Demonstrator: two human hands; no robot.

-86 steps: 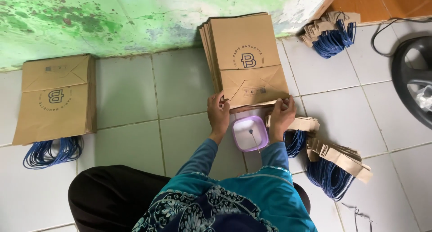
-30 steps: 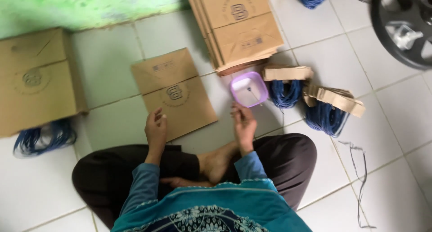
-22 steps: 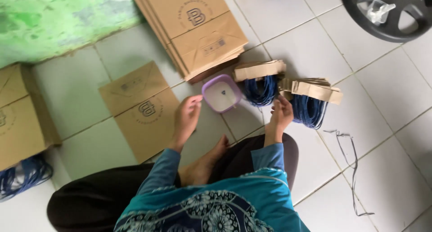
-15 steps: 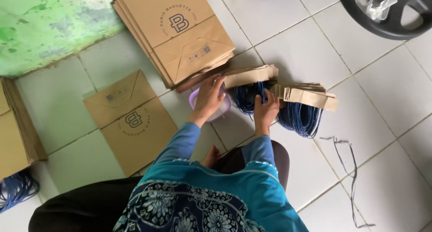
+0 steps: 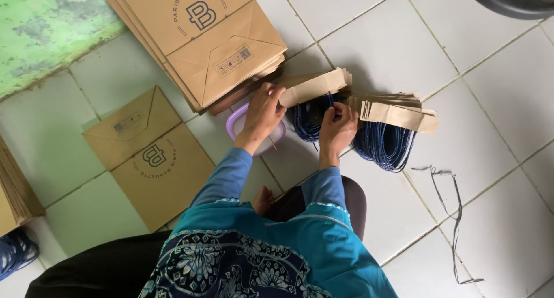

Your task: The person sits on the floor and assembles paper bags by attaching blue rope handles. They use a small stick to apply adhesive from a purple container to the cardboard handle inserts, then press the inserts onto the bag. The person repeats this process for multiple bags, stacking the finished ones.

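Left hand (image 5: 262, 114) fingers curled onto the end of a folded kraft-paper strip bundle (image 5: 316, 86), covering a lilac plastic tub (image 5: 238, 120). Right hand (image 5: 337, 129) pinches blue cord handles (image 5: 309, 122) just below that bundle. Second strip-and-cord bundle (image 5: 389, 130) lies right; flat paper bag (image 5: 147, 153) near left, bag stack (image 5: 202, 38) far left. Risk: cords look looped together, so a pull could drag extras or tangle. Tub contents hidden; right fingertips buried in cord.

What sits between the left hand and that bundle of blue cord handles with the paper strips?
Nothing visible does. The left hand already touches the end of the paper strips on the blue cord bundle, and the right hand rests against the cords.
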